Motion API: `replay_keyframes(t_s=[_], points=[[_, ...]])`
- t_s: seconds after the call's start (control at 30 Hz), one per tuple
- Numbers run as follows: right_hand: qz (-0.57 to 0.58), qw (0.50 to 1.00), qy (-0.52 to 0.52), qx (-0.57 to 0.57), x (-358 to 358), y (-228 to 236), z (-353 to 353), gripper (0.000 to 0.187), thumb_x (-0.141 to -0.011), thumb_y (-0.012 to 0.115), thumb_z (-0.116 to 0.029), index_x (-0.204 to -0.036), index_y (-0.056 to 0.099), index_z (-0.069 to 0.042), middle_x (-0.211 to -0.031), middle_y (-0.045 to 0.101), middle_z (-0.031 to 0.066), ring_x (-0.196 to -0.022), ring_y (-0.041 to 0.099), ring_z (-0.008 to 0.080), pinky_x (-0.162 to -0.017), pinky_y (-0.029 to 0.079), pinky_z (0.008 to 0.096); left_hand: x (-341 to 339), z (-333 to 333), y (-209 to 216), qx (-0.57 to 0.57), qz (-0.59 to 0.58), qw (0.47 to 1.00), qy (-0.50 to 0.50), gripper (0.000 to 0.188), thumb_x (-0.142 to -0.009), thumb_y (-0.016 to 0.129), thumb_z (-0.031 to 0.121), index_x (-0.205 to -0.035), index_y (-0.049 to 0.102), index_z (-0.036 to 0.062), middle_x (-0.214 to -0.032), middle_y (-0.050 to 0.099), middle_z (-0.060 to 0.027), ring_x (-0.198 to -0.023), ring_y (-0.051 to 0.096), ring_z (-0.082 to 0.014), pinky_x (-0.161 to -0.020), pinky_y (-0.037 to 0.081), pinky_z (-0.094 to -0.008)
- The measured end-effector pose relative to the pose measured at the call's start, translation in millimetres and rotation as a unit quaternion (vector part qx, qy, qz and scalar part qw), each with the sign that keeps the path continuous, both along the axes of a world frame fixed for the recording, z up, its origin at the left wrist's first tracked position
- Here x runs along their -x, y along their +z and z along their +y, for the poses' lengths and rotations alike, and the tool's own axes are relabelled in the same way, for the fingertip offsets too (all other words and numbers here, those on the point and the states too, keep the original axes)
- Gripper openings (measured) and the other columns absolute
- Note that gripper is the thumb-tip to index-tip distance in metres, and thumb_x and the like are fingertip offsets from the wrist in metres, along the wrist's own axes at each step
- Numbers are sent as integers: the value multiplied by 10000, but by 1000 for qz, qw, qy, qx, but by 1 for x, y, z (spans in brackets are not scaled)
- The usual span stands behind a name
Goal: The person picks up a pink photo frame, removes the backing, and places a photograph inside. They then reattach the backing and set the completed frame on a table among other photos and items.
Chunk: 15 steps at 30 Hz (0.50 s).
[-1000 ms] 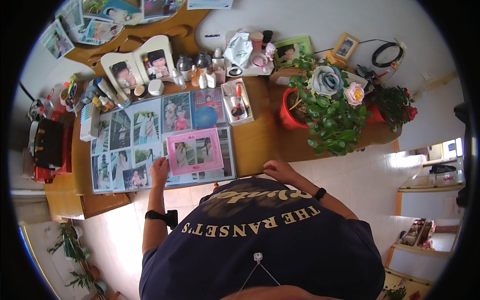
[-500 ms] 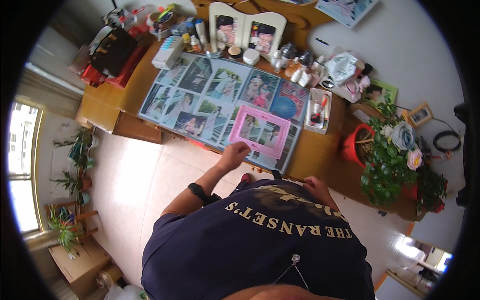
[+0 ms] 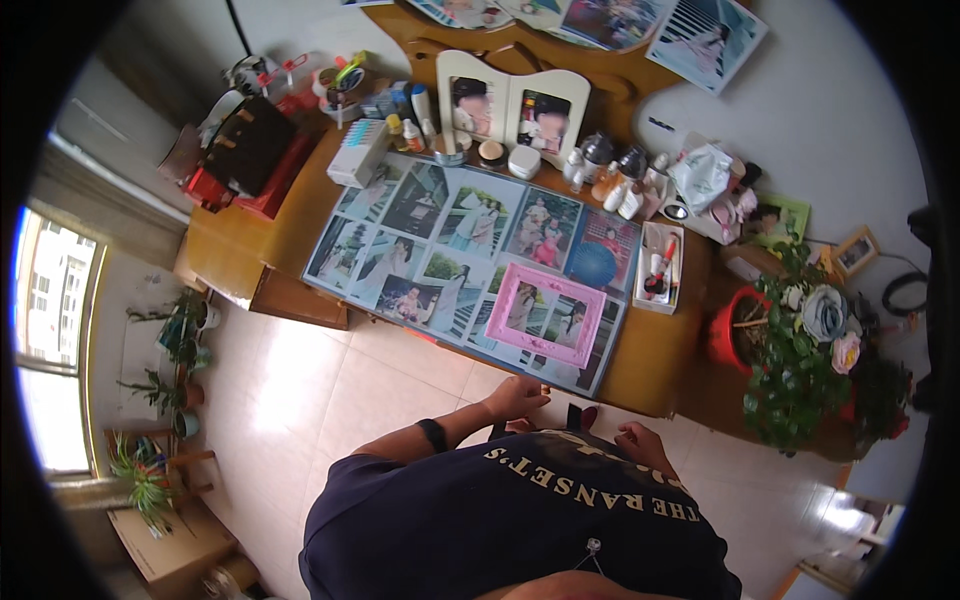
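My left hand point(image 3: 516, 398), a dark band on its wrist, hangs just short of the desk's front edge. Its fingers are curled closed, and a small brownish bit shows by the fingertips; whether I hold it I cannot tell. My right hand point(image 3: 640, 441) is by the front of my shirt, fingers bent in and partly hidden, with nothing visible in them. Nearest to both hands, a pink ornate picture frame point(image 3: 501, 313) lies flat on the desk. Under it are several photo prints point(image 3: 448, 282) spread in a sheet over the desk point(image 3: 655, 375).
A white double photo frame point(image 3: 508, 110) stands at the back among jars and bottles. To the right are a white box point(image 3: 660, 290) of small tools and a red flowerpot point(image 3: 722, 335) with leafy flowers. A dark bag point(image 3: 248, 150) sits on the left end. Plants line the window wall.
My left hand has drawn back from beside the pink frame to in front of the desk edge. My view has shifted, so the desk appears lower. My right hand stays by my body.
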State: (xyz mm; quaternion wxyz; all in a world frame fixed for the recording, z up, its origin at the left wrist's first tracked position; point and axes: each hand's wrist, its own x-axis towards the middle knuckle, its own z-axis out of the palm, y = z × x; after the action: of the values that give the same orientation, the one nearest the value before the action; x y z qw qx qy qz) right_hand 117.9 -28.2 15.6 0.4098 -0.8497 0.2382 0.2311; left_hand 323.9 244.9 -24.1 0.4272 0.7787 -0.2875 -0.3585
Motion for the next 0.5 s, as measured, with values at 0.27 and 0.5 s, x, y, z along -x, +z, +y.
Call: replay_keyframes(t_s=[0.27, 0.5], points=[[-47, 996, -69, 16, 58, -9, 10, 385, -816, 633, -369, -1033, 632, -50, -905, 685, 132, -857, 649, 309, -750, 502, 396, 3, -38, 6, -19, 11, 997, -78, 366, -853, 658, 243, -621, 543, -15, -494, 464, -41, -521, 404, -81, -471, 363, -325], [-53, 992, -110, 18, 110, -10, 13, 396, -831, 630, -360, -1091, 613, -62, -929, 689, 125, -883, 648, 302, -778, 496, 383, 29, -57, -20, 11, -35, 986, -165, 422, -761, 737, 259, -544, 453, 35, -484, 450, -58, -473, 412, -148, -457, 344, -349]])
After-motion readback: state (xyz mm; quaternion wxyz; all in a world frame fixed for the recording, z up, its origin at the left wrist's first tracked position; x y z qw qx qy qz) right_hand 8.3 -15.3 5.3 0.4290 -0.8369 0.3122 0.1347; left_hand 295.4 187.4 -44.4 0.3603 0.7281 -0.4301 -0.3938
